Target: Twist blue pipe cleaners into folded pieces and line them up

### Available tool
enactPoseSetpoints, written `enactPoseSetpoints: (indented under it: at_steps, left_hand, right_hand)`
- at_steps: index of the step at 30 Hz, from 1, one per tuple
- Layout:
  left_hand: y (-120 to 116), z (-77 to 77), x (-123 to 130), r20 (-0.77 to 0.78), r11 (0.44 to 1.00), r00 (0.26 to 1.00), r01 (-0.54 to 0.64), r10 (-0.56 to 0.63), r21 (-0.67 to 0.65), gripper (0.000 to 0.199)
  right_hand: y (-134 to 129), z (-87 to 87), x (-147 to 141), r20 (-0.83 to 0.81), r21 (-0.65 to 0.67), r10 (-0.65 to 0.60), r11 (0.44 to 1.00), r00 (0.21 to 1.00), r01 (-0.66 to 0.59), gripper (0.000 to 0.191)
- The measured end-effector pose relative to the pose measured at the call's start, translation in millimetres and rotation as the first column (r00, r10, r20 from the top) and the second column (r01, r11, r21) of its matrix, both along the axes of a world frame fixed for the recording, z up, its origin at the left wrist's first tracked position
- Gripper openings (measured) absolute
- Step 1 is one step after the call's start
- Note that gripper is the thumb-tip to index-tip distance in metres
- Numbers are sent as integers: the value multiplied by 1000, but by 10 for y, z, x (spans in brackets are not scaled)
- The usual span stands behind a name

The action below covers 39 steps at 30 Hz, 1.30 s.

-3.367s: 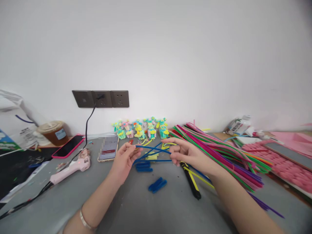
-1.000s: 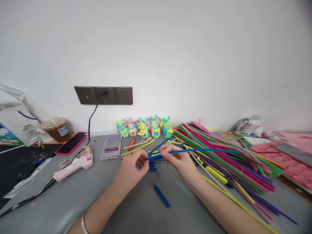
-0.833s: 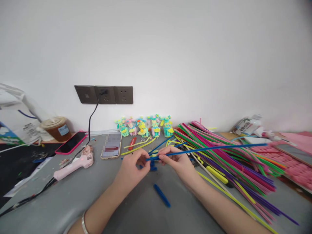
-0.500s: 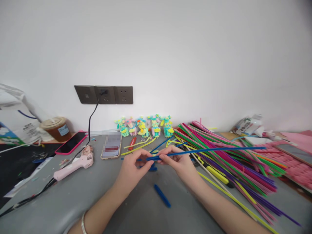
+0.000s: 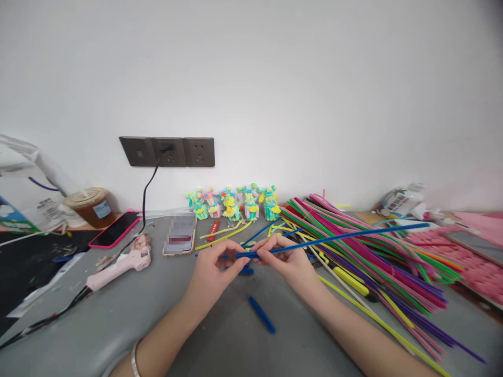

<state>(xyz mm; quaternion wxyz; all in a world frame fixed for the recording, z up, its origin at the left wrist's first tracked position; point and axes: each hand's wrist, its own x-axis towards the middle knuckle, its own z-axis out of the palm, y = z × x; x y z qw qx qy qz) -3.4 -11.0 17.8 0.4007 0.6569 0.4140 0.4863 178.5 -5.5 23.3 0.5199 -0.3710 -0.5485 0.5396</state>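
Where right hand (image 5: pixel 288 261) pinches, blue stem (image 5: pixel 338 239), protruding

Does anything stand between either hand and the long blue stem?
Nothing visible does: the left hand and the right hand both pinch the long blue stem. Its free length crosses in front of the colored bundle.

Craft workspace: glue gun (image 5: pixel 118 269), pipe cleaners (image 5: pixel 377 262).
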Motion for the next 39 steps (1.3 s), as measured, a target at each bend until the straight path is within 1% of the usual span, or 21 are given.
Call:
enactPoseSetpoints:
  at_steps: [2, 5, 9, 12, 17, 23, 31, 35, 39]
  left_hand:
    - [8, 3, -2, 32, 1000, 999, -1, 2, -9, 9]
    - [32, 25, -6, 129, 999, 991, 30, -24, -44, 11]
    - [62, 73, -23, 233, 985, 970, 100, -65, -143, 18]
    - [62, 108, -37, 251, 970, 965, 129, -75, -208, 23]
    - [51, 132, -37, 259, 962, 962, 145, -82, -232, 27]
    - [47, 143, -28, 275, 948, 951, 209, -140, -240, 26]
    - [22, 136, -27, 265, 932, 942, 272, -206, -242, 26]
    - [13, 123, -20, 257, 917, 932, 317, -254, -242, 27]
    - [-3, 114, -12, 248, 904, 924, 349, -290, -245, 26]
  right_hand:
    - [2, -5, 2, 6, 0, 14, 1000, 1000, -14, 28]
    - [7, 13, 24, 16, -9, 56, 998, 998, -56, 25]
    - [16, 88, 96, 26, -8, 118, 993, 993, -118, 24]
    - [20, 147, 156, 61, -6, 171, 985, 983, -171, 22]
    - [33, 185, 215, 89, -23, 261, 965, 961, -260, 21]
    - [57, 176, 270, 213, 58, 273, 955, 938, -291, 18]
    - [50, 184, 291, 218, 41, 439, 888, 872, -457, 23]
    - [40, 188, 307, 250, 13, 527, 837, 813, -547, 26]
    - [35, 190, 340, 286, -30, 581, 800, 762, -599, 25]
